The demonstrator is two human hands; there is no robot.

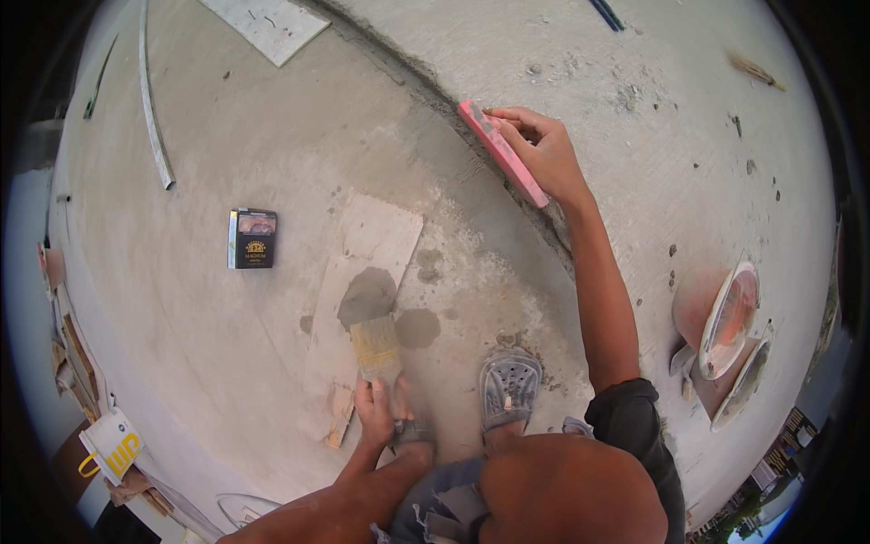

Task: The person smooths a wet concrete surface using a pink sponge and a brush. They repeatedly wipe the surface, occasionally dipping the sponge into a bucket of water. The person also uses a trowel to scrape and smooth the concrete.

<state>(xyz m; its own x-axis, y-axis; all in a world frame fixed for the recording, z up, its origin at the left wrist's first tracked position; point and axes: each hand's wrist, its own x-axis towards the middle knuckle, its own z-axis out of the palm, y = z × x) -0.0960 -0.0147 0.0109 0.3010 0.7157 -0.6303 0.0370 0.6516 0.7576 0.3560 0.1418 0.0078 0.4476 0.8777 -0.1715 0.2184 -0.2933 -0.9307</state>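
Note:
My left hand [373, 399] grips a wide flat paintbrush [375, 349], its pale bristles pointing away from me over a wet dark patch [367, 297] on a light flat board [385, 231]. Farther out to the right, my right hand [544, 159] is closed on a long pink rectangular block [503, 156] with grey smears on its face. The block lies along a damp grey strip [444, 150] beside the step in the concrete. My fingers partly hide its far edge, and I cannot tell how firmly it presses on the surface.
Left of the board stands a small black box [252, 238]. A metal strip [152, 109] and a white panel [267, 25] lie farther off. Two cone-shaped containers [729, 322] rest at the right. My grey clogs [509, 388] are on the floor close by.

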